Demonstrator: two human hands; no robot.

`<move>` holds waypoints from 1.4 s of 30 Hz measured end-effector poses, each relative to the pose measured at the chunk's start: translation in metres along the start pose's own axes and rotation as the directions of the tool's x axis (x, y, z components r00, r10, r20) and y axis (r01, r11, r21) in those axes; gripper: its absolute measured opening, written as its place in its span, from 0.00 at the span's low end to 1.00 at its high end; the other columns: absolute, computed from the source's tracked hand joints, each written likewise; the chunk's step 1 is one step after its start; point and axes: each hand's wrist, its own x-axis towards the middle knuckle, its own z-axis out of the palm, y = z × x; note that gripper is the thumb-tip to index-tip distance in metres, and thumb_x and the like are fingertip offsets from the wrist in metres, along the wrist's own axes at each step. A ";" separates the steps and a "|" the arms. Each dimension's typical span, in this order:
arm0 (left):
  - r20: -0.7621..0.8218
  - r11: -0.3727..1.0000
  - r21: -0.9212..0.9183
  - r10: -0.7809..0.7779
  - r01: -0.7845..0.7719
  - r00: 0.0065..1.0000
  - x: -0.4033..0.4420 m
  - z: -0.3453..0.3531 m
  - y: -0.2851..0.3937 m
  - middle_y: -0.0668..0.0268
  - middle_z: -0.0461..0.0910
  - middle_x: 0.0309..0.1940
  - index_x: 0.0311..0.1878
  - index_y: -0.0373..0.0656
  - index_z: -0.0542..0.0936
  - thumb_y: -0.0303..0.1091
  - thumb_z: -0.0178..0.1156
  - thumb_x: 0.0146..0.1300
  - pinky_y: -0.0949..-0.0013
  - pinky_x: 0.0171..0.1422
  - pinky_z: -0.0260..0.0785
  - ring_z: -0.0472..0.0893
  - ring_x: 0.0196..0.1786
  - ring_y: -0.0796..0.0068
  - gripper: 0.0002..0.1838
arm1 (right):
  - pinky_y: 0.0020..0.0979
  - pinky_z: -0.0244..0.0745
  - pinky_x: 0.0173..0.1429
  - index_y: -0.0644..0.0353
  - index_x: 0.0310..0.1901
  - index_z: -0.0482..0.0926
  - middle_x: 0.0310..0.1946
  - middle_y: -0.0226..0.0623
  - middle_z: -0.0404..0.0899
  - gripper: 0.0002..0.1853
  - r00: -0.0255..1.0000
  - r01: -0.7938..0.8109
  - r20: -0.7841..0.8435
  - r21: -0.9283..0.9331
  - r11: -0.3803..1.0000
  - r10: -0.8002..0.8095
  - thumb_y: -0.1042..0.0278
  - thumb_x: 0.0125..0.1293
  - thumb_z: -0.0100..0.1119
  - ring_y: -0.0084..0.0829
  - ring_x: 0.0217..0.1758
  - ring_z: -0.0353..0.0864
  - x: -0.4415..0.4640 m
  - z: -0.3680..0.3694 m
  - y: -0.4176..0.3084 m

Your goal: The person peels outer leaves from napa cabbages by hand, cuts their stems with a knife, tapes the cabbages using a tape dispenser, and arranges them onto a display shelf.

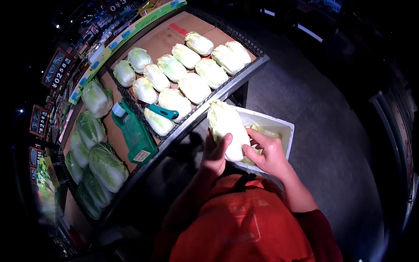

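A pale napa cabbage (228, 129) is held upright over a white bin (286, 131) with loose leaves inside. My left hand (214, 153) is wrapped round its left side, thumb across the front. On the right side of the cabbage, my right hand (267, 152) has thumb and fingers bent close together near its lower part; whether they pinch a leaf is too small to tell. Trimmed cabbages (194, 87) lie in rows on the display stand to the left, and a green-handled knife (162, 111) rests on the nearest of them.
A green plastic bottle (135, 133) with a white cap lies on the stand beside greener cabbages (107, 166). The stand's metal edge (205, 107) runs diagonally left of the bin. Price signs (59, 70) line the far left. Grey floor (323, 144) lies right of the bin.
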 end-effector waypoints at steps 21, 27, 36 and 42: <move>-0.075 0.981 0.128 0.155 -0.145 0.985 -0.005 0.011 -0.006 0.60 0.71 0.51 0.63 0.38 0.59 0.33 0.61 0.58 0.67 0.57 0.67 0.73 0.53 0.72 0.32 | 0.37 0.75 0.43 0.61 0.48 0.67 0.38 0.44 0.77 0.19 0.964 -0.253 0.141 0.229 0.940 0.225 0.67 0.56 0.60 0.42 0.36 0.80 0.001 0.006 0.003; -0.118 0.999 0.024 0.042 -0.039 0.992 0.003 0.000 0.007 0.59 0.72 0.52 0.63 0.36 0.62 0.37 0.63 0.56 0.66 0.55 0.70 0.75 0.52 0.70 0.34 | 0.29 0.74 0.41 0.57 0.61 0.62 0.45 0.41 0.74 0.29 0.928 -0.334 0.259 0.254 0.908 0.269 0.80 0.56 0.53 0.30 0.36 0.77 -0.012 0.007 -0.007; -0.083 0.994 -0.079 -0.077 0.070 0.994 0.002 0.006 0.009 0.60 0.73 0.51 0.62 0.37 0.63 0.44 0.61 0.58 0.65 0.56 0.70 0.76 0.52 0.68 0.34 | 0.22 0.70 0.46 0.58 0.60 0.64 0.41 0.32 0.74 0.20 0.883 -0.470 0.199 0.356 0.808 0.426 0.75 0.66 0.50 0.20 0.41 0.73 -0.020 0.002 0.043; -0.005 0.997 -0.057 -0.057 0.057 0.998 0.009 0.006 -0.003 0.60 0.70 0.54 0.64 0.38 0.60 0.45 0.60 0.58 0.64 0.59 0.67 0.72 0.57 0.68 0.35 | 0.36 0.65 0.61 0.61 0.67 0.55 0.60 0.49 0.64 0.40 0.966 -0.248 0.136 0.253 0.935 0.220 0.62 0.56 0.64 0.39 0.61 0.68 -0.014 0.005 0.001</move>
